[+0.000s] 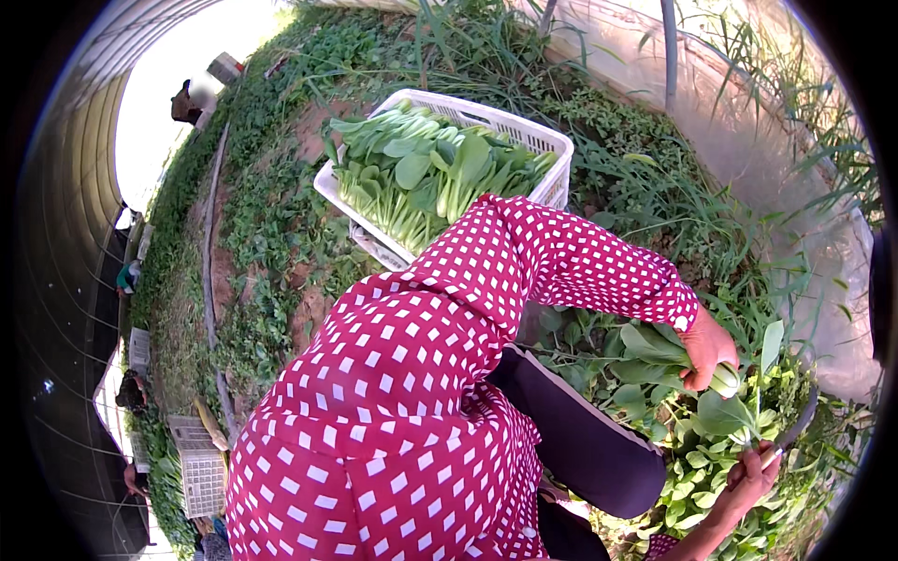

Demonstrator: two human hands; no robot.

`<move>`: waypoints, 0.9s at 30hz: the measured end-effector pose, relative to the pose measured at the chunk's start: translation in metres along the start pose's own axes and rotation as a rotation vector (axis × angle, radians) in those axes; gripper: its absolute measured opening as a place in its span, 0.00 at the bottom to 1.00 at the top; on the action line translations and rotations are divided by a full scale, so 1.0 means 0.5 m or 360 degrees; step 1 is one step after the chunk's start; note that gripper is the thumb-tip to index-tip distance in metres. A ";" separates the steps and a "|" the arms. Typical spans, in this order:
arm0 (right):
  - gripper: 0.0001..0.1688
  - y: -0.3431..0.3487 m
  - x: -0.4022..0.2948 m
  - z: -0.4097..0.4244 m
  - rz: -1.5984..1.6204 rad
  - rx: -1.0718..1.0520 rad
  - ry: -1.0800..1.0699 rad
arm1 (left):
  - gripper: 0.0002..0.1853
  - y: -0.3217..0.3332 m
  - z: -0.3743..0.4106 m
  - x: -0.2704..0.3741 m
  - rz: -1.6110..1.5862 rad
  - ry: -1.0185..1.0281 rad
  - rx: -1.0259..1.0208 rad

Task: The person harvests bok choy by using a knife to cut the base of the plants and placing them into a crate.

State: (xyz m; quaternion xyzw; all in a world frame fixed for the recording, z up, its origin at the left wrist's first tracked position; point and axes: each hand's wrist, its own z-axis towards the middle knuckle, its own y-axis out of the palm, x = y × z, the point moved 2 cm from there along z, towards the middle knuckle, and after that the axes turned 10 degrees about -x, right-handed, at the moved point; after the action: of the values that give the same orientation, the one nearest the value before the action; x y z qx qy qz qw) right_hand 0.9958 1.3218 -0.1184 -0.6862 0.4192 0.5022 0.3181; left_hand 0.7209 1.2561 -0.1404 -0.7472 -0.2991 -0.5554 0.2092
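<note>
My left hand (708,357) is closed around a bunch of bok choy (656,354), its pale cut base pointing out past my fingers. Lower down, my right hand (752,480) grips the light handle of a sickle (802,422), whose dark curved blade points up and right. A leafy green stalk (726,415) lies at the fingers of that hand; whether they pinch it I cannot tell. Low leafy plants (691,484) grow beneath both hands. Behind my left arm stands a white plastic crate (561,151) heaped with bok choy (449,165).
A plastic film wall (744,182) with a grey pole (670,63) runs along the upper right, with tall grass beside it. Further crates, one grey (200,466), line the far left, where several people work. A long pipe or pole (210,266) lies between plant rows.
</note>
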 end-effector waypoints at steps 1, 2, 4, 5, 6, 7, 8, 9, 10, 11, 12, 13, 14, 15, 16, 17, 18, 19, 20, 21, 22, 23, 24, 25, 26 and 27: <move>0.13 0.016 -0.009 0.017 -0.0145 0.0049 -0.0006 | 0.33 -0.012 -0.031 0.001 -0.0057 -0.0045 -0.0015; 0.13 0.027 -0.007 0.040 -0.0282 0.0007 -0.0064 | 0.33 -0.021 -0.065 -0.003 -0.0074 -0.0069 0.0090; 0.18 0.036 -0.009 0.096 -0.0299 -0.0149 -0.0064 | 0.32 -0.014 -0.056 -0.046 -0.0300 -0.0044 0.0289; 0.22 0.043 -0.006 0.114 -0.0243 -0.0235 -0.0067 | 0.32 -0.009 -0.046 -0.066 -0.0421 -0.0035 0.0299; 0.30 0.031 0.023 0.138 -0.0174 -0.0368 -0.0062 | 0.30 -0.008 -0.034 -0.080 -0.0482 0.0050 0.0296; 0.33 0.042 0.031 0.144 -0.0040 -0.0418 -0.0159 | 0.27 -0.014 -0.026 -0.074 -0.0529 0.0147 0.0264; 0.34 0.053 0.042 0.147 0.0056 -0.0381 -0.0139 | 0.27 -0.020 -0.017 -0.063 -0.0566 0.0169 0.0227; 0.33 0.066 0.020 0.130 0.0132 -0.0345 -0.0106 | 0.26 -0.021 -0.014 -0.042 -0.0601 0.0156 0.0174; 0.33 0.094 0.004 0.122 0.0240 -0.0313 -0.0082 | 0.26 -0.034 -0.028 -0.028 -0.0559 0.0140 0.0220; 0.32 0.096 -0.011 0.126 0.0269 -0.0312 -0.0050 | 0.26 -0.044 -0.029 -0.009 -0.0545 0.0140 0.0236; 0.31 0.113 -0.022 0.127 0.0270 -0.0324 -0.0008 | 0.26 -0.046 -0.040 -0.010 -0.0599 0.0148 0.0252; 0.29 0.141 -0.032 0.130 0.0296 -0.0366 0.0035 | 0.27 -0.047 -0.063 -0.012 -0.0673 0.0127 0.0302; 0.28 0.157 -0.044 0.133 0.0263 -0.0352 0.0071 | 0.27 -0.052 -0.064 -0.027 -0.0770 0.0175 0.0299; 0.27 0.159 -0.052 0.135 0.0246 -0.0303 0.0100 | 0.29 -0.056 -0.060 -0.027 -0.0847 0.0256 0.0277; 0.26 0.133 -0.052 0.135 0.0223 -0.0200 0.0130 | 0.30 -0.057 -0.030 -0.039 -0.0906 0.0233 0.0221; 0.25 0.108 -0.040 0.135 0.0242 -0.0118 0.0148 | 0.32 -0.053 -0.005 -0.047 -0.0898 0.0200 0.0178; 0.22 0.084 -0.026 0.126 0.0270 -0.0022 0.0213 | 0.30 -0.037 0.023 -0.054 -0.0924 0.0224 0.0145; 0.20 0.013 -0.033 0.155 0.0253 -0.0011 0.0183 | 0.29 -0.039 0.103 -0.032 -0.0898 0.0240 0.0229; 0.24 -0.015 -0.011 0.137 0.0215 0.0020 0.0146 | 0.31 -0.029 0.133 -0.041 -0.0916 0.0206 0.0110; 0.26 -0.028 -0.012 0.119 0.0145 0.0087 0.0119 | 0.32 -0.023 0.153 -0.043 -0.0919 0.0165 0.0052; 0.27 -0.041 0.002 0.101 0.0008 0.0149 0.0135 | 0.35 -0.008 0.165 -0.040 -0.0934 0.0199 0.0016; 0.28 -0.053 0.014 0.088 -0.0140 0.0198 0.0156 | 0.37 0.002 0.177 -0.034 -0.0838 0.0164 -0.0035; 0.29 -0.068 0.016 0.084 -0.0345 0.0258 0.0077 | 0.37 0.009 0.191 -0.025 -0.0760 0.0129 0.0015; 0.30 -0.080 0.012 0.078 -0.0557 0.0310 -0.0001 | 0.37 0.014 0.204 -0.020 -0.0683 0.0102 0.0073; 0.31 -0.096 0.003 0.070 -0.0803 0.0345 0.0093 | 0.35 0.012 0.216 -0.022 -0.0614 0.0107 0.0132; 0.32 -0.099 0.004 0.059 -0.0949 0.0356 0.0007 | 0.34 0.008 0.215 -0.025 -0.0590 0.0091 0.0131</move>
State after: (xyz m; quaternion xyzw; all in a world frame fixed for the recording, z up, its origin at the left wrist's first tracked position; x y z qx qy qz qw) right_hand 1.0280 1.3685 -0.1279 -0.7407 0.2530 0.3361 0.5238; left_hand 0.7969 1.3197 -0.1840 -0.6540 -0.4480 -0.5928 0.1422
